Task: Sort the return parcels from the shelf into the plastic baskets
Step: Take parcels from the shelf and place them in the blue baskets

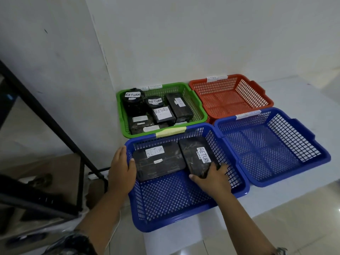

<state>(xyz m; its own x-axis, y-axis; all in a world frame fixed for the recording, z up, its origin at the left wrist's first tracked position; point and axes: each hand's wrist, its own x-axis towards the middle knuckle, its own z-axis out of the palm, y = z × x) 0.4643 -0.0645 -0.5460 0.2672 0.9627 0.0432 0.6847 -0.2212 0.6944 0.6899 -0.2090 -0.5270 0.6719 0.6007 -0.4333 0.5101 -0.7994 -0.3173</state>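
Note:
Two black wrapped parcels with white RETURN labels lie in the near blue basket [184, 216]. My left hand [120, 168] reaches over the basket's left rim and its thumb touches the end of the left parcel [158, 162]. My right hand [211, 178] grips the near end of the right parcel [197, 155], fingers curled round its edge. The green basket [200, 111] behind holds several black RETURN parcels, round and boxy.
An empty orange basket [230, 96] sits at the back right and an empty blue basket [272, 146] at the right, all on a white floor sheet against the wall. A black metal shelf frame [55, 129] and cardboard box stand at left.

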